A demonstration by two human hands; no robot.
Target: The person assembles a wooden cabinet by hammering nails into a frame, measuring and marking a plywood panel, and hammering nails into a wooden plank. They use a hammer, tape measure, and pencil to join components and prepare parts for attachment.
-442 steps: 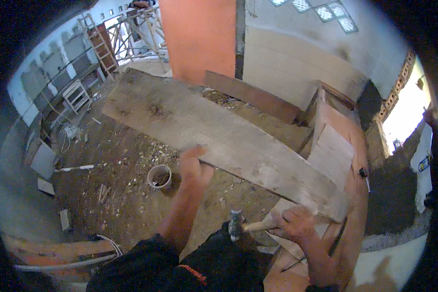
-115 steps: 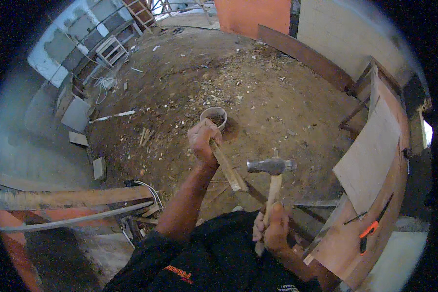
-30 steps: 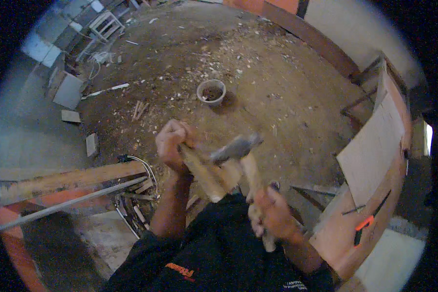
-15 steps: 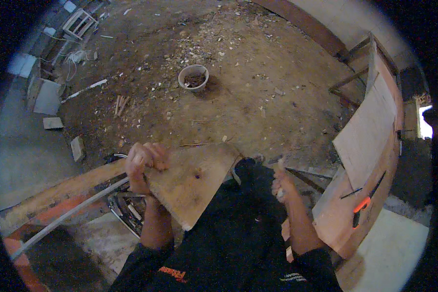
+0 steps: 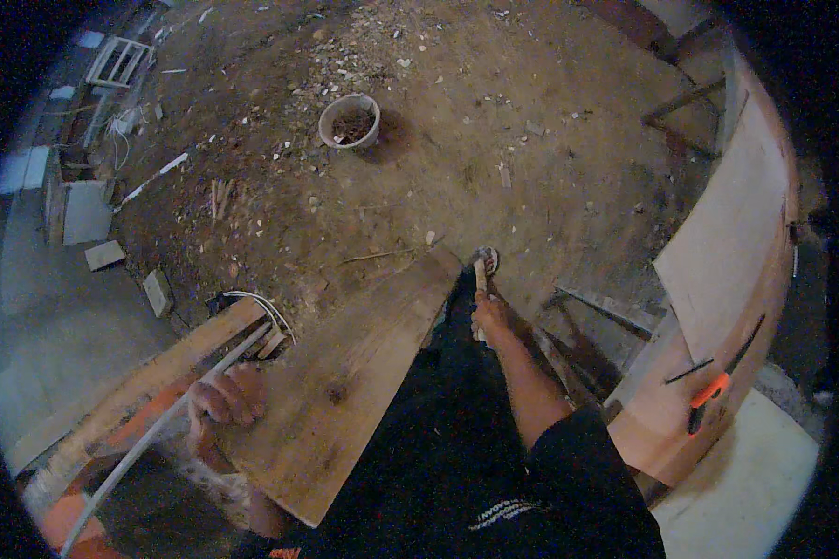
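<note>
Plank [image 5: 345,382] now carried low at the person's left side, left hand [image 5: 222,399] curled over its edge; hammer [image 5: 481,279], raised a second ago, hangs gripped in the right hand [image 5: 490,315], striking apparently paused

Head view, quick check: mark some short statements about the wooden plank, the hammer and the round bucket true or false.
1. The left hand grips the wide, weathered wooden plank at its edge. True.
2. The right hand is empty. False: it holds a wooden-handled hammer, head pointing away from the person.
3. The round pale bucket sits on the plank. False: it stands apart on the dirt floor.
4. An orange-handled tool lies on the pale board at right. True.
</note>
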